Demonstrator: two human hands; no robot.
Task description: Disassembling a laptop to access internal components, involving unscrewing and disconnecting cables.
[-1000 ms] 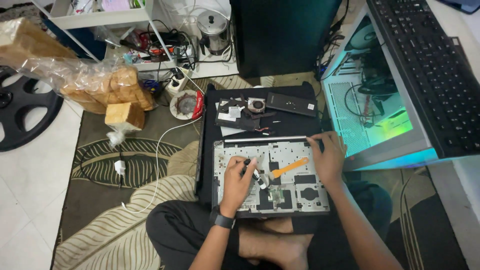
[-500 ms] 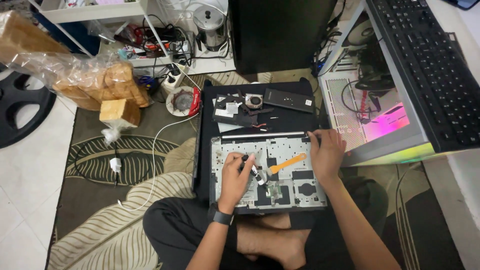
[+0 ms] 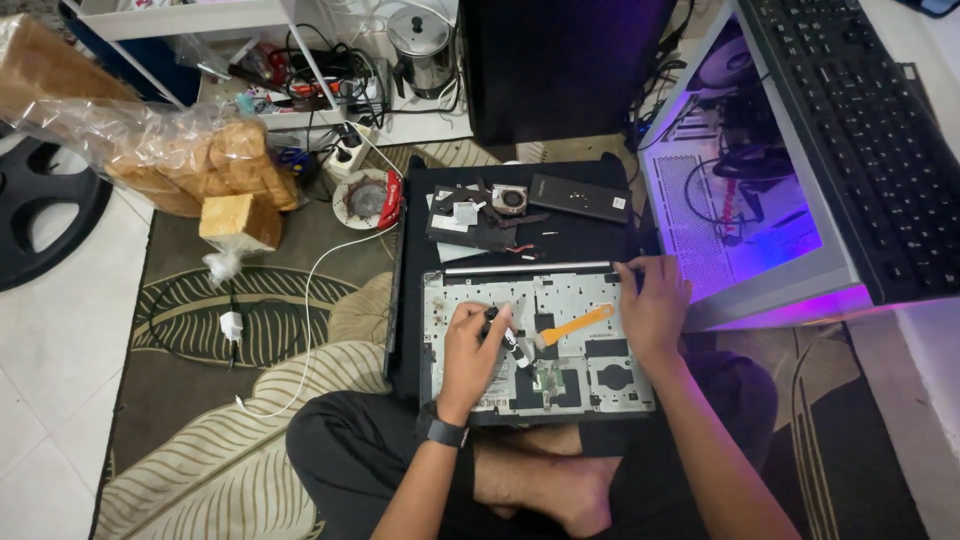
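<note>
Left hand (image 3: 470, 352) pinching black screwdriver (image 3: 497, 322) over opened laptop chassis (image 3: 535, 340) — right hand (image 3: 655, 305) gripping its upper-right corner, fingers curled.

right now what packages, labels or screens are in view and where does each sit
Clear plastic bag of bread: left, on the floor by the rug; crumpled, tan slices inside.
Small white label: on the flat black slab behind the opened laptop base; square.
Glass-sided computer case: right of the laptop; lit purple and white, no screen image.
No lit display in view.
</note>
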